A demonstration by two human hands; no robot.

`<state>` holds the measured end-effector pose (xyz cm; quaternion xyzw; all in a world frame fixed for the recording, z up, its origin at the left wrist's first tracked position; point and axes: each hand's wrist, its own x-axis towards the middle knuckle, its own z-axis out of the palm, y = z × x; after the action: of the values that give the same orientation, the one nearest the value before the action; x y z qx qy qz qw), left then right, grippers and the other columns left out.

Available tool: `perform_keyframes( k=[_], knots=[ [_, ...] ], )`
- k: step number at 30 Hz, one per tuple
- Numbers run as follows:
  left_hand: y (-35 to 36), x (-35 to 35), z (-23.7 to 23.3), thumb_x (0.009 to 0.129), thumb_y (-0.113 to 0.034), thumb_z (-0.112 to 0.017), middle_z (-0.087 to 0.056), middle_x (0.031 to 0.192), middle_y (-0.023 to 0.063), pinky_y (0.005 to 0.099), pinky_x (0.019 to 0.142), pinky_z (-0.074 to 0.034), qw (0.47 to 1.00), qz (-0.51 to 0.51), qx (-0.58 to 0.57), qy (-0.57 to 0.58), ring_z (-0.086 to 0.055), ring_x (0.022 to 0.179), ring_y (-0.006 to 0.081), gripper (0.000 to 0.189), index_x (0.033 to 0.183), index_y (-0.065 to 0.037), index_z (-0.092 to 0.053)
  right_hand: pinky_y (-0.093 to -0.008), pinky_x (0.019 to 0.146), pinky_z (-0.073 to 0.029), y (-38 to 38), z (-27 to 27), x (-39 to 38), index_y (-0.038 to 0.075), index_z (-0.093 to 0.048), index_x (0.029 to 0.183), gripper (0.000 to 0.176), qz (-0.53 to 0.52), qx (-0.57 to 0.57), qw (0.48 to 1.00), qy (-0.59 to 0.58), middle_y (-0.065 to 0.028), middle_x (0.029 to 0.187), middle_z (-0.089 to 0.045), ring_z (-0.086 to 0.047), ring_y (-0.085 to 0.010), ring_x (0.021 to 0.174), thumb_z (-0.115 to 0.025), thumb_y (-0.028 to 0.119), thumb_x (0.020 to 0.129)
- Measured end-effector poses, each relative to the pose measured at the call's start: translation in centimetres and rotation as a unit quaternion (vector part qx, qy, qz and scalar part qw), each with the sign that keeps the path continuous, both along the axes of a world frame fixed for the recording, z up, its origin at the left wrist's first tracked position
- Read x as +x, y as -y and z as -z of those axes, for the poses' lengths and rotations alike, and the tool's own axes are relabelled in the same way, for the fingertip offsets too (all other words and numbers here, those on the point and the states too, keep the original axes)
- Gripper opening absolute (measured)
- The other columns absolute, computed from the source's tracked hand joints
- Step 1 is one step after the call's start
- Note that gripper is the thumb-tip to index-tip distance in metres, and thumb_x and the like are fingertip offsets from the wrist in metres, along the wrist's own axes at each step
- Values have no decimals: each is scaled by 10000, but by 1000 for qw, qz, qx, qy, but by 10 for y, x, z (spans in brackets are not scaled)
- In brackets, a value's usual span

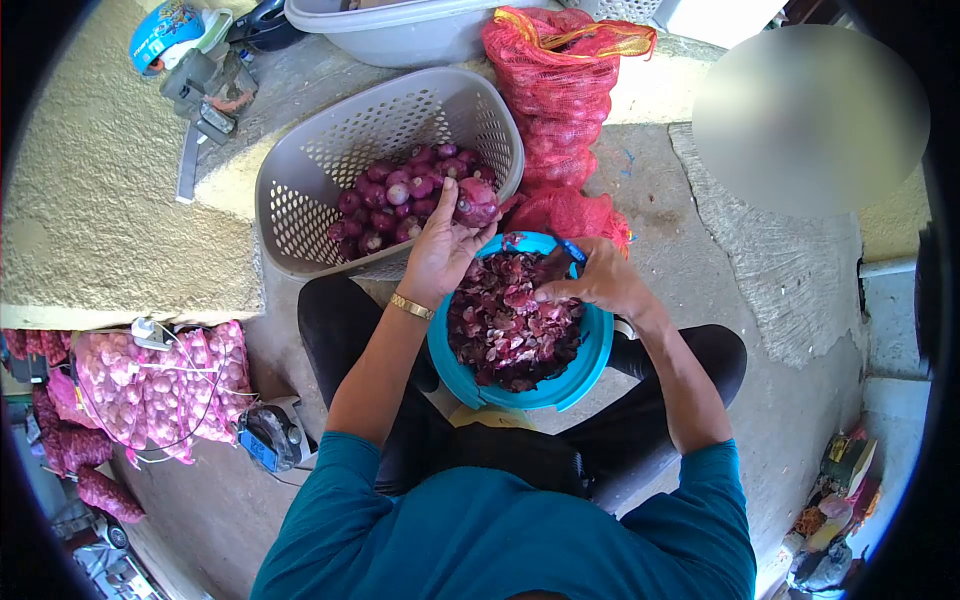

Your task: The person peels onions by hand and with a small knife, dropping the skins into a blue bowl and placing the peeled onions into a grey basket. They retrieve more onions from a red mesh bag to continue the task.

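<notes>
My left hand [442, 250] is closed on a red onion [477, 203], holding it over the near right rim of a grey-brown basket [300, 165]. Many purple-red onions [400, 195] lie in that basket. My right hand [603, 280] grips a slim blue-handled tool [573, 250]; its working end is too blurred to make out. Below both hands stands a turquoise tub [598, 350] between my legs, filled with dry onion skins [515, 325]. The right hand's fingers are above the tub's right side, apart from the onion.
A tall red mesh sack [555, 110] of onions stands behind the tub, with a slumped red net [570, 215] at its foot. A large grey basin [400, 35] is at the back. Pink net sacks [165, 385] and a digital scale [275, 435] are at left. Cardboard [770, 250] lies at right.
</notes>
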<state>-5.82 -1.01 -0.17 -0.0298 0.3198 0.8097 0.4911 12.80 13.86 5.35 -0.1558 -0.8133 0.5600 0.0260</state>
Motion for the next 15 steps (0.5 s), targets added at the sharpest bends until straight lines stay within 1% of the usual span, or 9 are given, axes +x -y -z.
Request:
perform_keyframes(
  k=[1, 3, 4, 6, 7, 9, 11, 13, 15],
  knots=[
    [0, 1, 2, 956, -452, -614, -663, 1089, 68, 391, 930, -503, 1000, 1, 0, 0, -619, 1021, 181, 400, 1131, -92, -621, -271, 647, -495, -1, -1, -1, 25, -733, 906, 293, 1, 0, 1000, 0, -46, 742, -696, -624, -81, 689, -847, 268, 787],
    [-1, 2, 6, 959, -424, -622, -667, 1104, 57, 396, 956, -487, 999, 33, 17, 12, -618, 1030, 171, 377, 1132, -90, -621, -288, 606, -476, -3, -7, -4, 14, -712, 867, 355, -76, 65, 980, 170, -48, 681, -656, -600, -85, 658, -872, 308, 750],
    [-1, 3, 6, 959, -424, -622, -667, 1104, 57, 396, 956, -487, 999, 34, 17, 12, -618, 1030, 171, 377, 1132, -90, -621, -288, 606, -476, -2, -4, -5, 14, -712, 867, 355, -76, 65, 980, 170, -48, 681, -656, -600, -85, 658, -872, 308, 750],
    [0, 5, 2, 961, -373, -635, -669, 1108, 42, 396, 957, -496, 997, 56, 19, -50, -619, 1037, 158, 332, 1131, -87, -622, -301, 563, -450, 0, 3, -6, 14, -695, 923, 393, -30, 33, 996, 76, -31, 712, -641, -555, -76, 643, -880, 311, 742],
    [0, 7, -2, 961, -373, -635, -669, 1108, 42, 396, 957, -496, 997, 55, 20, -50, -619, 1037, 158, 332, 1131, -87, -622, -301, 563, -450, 3, 2, -8, 14, -695, 923, 393, -31, 34, 996, 76, -31, 712, -641, -555, -76, 643, -880, 311, 742],
    [1, 13, -10, 963, -319, -642, -666, 1115, 37, 395, 951, -513, 991, 92, 28, -88, -625, 1031, 146, 288, 1136, -91, -619, -291, 560, -449, 12, -1, -15, 20, -678, 1011, 423, 155, 57, 983, -81, -22, 794, -661, -548, -62, 680, -881, 279, 745],
    [0, 17, -6, 990, -295, -594, -652, 1154, 57, 401, 977, -509, 989, 109, 33, -96, -621, 1075, 166, 301, 1192, -72, -599, -273, 600, -468, 13, -1, -24, 22, -658, 1049, 388, 175, 47, 981, -74, -21, 862, -682, -575, -54, 741, -858, 211, 777],
    [-1, 19, -8, 1017, -271, -547, -638, 1193, 77, 407, 1002, -504, 986, 125, 38, -107, -616, 1118, 186, 319, 1249, -53, -578, -266, 633, -480, 14, 5, -32, 12, -665, 1004, 305, 168, -68, 973, -146, -19, 857, -684, -588, -66, 747, -833, 171, 804],
    [-1, 20, -11, 1021, -269, -538, -645, 1183, 71, 423, 997, -514, 985, 130, 9, -116, -615, 1127, 179, 319, 1255, -59, -589, -268, 637, -480, 16, 9, -31, 8, -671, 987, 264, 169, -46, 970, -165, -16, 845, -681, -586, -67, 741, -815, 154, 821]
  ],
)
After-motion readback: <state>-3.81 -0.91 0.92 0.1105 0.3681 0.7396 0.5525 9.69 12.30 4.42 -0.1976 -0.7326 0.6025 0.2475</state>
